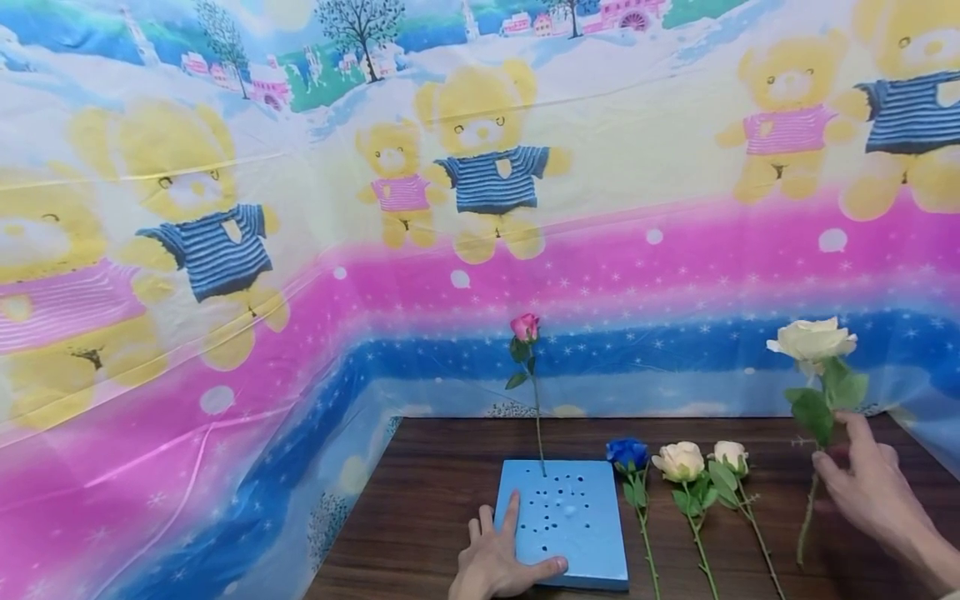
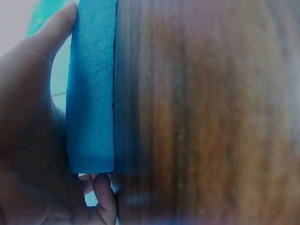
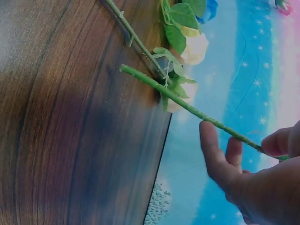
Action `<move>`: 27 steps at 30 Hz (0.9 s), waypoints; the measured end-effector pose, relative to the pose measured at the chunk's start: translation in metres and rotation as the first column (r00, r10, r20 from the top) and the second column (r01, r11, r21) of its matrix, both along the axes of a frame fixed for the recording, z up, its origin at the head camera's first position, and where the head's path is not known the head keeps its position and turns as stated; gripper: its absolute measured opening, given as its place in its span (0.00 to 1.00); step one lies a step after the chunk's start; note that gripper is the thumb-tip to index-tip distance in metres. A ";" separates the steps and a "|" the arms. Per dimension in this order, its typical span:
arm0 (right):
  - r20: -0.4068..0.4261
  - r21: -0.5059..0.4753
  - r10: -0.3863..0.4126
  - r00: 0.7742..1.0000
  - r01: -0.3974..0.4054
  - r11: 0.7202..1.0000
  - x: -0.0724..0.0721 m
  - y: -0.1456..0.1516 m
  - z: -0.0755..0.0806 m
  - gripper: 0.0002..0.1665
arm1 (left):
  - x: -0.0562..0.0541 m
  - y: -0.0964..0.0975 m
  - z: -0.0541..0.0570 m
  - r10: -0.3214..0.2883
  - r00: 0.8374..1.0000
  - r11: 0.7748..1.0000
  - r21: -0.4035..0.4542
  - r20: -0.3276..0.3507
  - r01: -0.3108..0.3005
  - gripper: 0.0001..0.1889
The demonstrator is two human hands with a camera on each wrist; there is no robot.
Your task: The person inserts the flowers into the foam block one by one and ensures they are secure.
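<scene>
My left hand (image 1: 491, 560) rests on a light blue foam block (image 1: 603, 533) with several small holes in its top. Its index finger lies straight along the left side of the block and its thumb reaches over the near edge. A pink rose (image 1: 527, 327) stands upright in a hole near the block's far edge. To the right, a large white rose (image 1: 813, 342) is held upright above the table, its stem pinched between the thumb and fingers of my right hand (image 1: 873, 487). In the right wrist view the green stem (image 3: 173, 96) runs out past the fingers to its cut end.
Between block and right hand, a blue rose (image 1: 628, 454) and two cream roses, a larger one (image 1: 678, 461) and a smaller one (image 1: 730, 456), lie side by side on the dark wooden table (image 1: 442, 467). A bear-print cloth (image 1: 600, 275) hangs behind and along the left.
</scene>
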State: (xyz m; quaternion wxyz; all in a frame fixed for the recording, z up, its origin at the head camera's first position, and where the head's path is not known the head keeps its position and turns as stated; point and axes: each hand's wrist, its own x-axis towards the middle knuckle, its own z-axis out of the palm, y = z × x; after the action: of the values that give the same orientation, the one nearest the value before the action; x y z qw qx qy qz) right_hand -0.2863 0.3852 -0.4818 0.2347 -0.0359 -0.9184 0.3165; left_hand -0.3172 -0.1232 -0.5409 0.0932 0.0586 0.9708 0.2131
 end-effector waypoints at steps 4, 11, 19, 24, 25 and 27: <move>-0.128 0.014 0.039 0.991 -0.037 0.999 -0.001 -0.002 0.000 0.33 | 0.000 0.000 0.000 -0.003 1.000 1.000 -0.003 -0.001 0.003 0.69; -0.184 0.020 0.073 0.980 -0.071 0.997 -0.001 -0.010 0.005 0.36 | 0.001 0.000 0.000 -0.003 1.000 1.000 -0.005 -0.009 0.003 0.68; -0.189 -0.001 0.096 0.977 -0.098 0.995 0.000 -0.021 0.012 0.35 | 0.001 0.000 0.000 0.000 1.000 1.000 0.006 0.000 0.000 0.68; -0.179 -0.028 0.105 0.978 -0.112 0.993 -0.001 -0.028 0.018 0.38 | 0.000 0.000 0.000 0.001 1.000 1.000 0.006 0.013 -0.001 0.69; -0.179 -0.034 0.108 0.978 -0.116 0.993 -0.001 -0.030 0.019 0.39 | 0.000 0.000 0.000 0.001 1.000 1.000 0.006 0.016 -0.001 0.69; -0.178 -0.036 0.117 0.977 -0.125 0.991 -0.003 -0.035 0.022 0.39 | 0.000 0.000 0.000 0.002 1.000 1.000 0.004 0.021 -0.002 0.69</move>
State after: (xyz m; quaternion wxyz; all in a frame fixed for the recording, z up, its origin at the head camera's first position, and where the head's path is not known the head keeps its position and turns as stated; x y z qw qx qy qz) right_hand -0.2889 0.3503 -0.4597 0.2941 0.0425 -0.8868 0.3539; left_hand -0.3173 -0.1237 -0.5409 0.1029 0.0557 0.9694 0.2157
